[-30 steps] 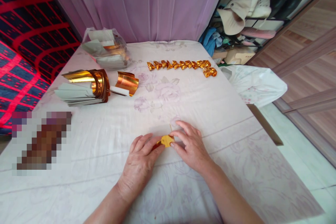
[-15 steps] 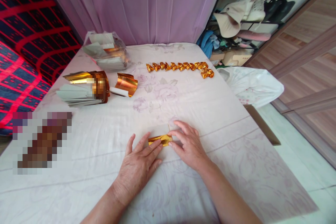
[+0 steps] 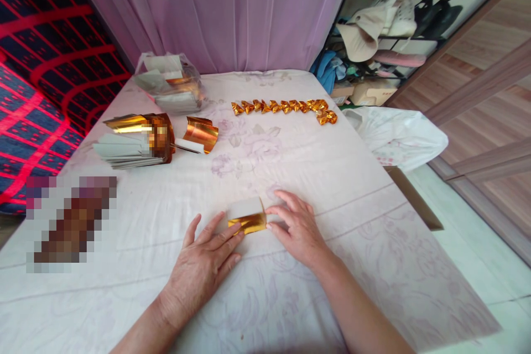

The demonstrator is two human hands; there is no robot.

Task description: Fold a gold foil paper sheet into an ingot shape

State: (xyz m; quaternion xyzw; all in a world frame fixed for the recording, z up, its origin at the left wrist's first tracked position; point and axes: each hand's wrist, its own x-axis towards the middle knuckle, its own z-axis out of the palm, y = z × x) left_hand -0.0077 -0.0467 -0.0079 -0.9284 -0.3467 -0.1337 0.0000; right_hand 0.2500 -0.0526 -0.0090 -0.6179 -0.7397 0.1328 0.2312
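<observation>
A small sheet of gold foil paper (image 3: 248,218), white on its back, lies partly folded on the white flowered cloth (image 3: 290,166) near me. My left hand (image 3: 203,263) rests flat on the cloth, its fingertips pressing the sheet's left end. My right hand (image 3: 296,227) presses the sheet's right end with its fingertips. Neither hand lifts the paper off the cloth.
A row of several folded gold pieces (image 3: 286,107) lies at the far side. A stack of gold sheets (image 3: 133,138), a curled gold sheet (image 3: 201,134) and a clear bag of sheets (image 3: 172,86) sit at the far left. A white plastic bag (image 3: 398,135) hangs off the right edge.
The gold paper has opened out from a small lump into a longer flat strip with its white back showing. My left hand has slid left and back; my right hand has stayed in place.
</observation>
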